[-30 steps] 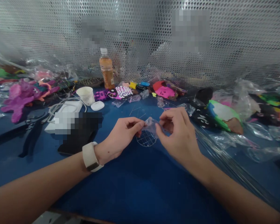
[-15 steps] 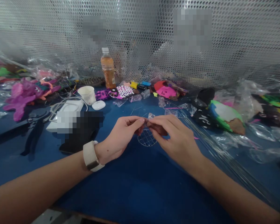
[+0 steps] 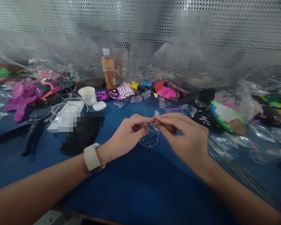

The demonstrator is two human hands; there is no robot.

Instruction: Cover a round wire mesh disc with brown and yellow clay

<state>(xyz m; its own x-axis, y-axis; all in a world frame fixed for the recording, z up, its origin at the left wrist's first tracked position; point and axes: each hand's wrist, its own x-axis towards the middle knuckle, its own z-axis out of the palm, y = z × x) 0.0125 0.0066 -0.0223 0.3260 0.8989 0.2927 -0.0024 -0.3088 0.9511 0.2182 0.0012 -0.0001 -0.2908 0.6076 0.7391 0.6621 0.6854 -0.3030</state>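
Note:
A small clear crumpled plastic piece (image 3: 156, 113) sticks up from the pinched thumb and fingers of my right hand (image 3: 184, 132). My left hand (image 3: 127, 134) reaches its index finger to the right fingertips. Its thumb stands apart below, and the other fingers are partly hidden. Whether another small thing lies between the fingertips, I cannot make out. Just under the hands, a round wire mesh (image 3: 149, 139) rests on the blue table (image 3: 140, 184), its far part covered by the fingers.
Left of my hands lie a black item (image 3: 81, 136), a white box (image 3: 67, 114), a paper cup (image 3: 87, 95) and pliers (image 3: 34, 131). A drink bottle (image 3: 109, 70) stands before the perforated metal panel (image 3: 140, 37). Long wires (image 3: 234, 168) and a green-rimmed clay piece (image 3: 227, 117) lie right.
My right hand and the plastic piece have shifted slightly right. My left index finger has straightened, and its thumb has come away from the fingertips.

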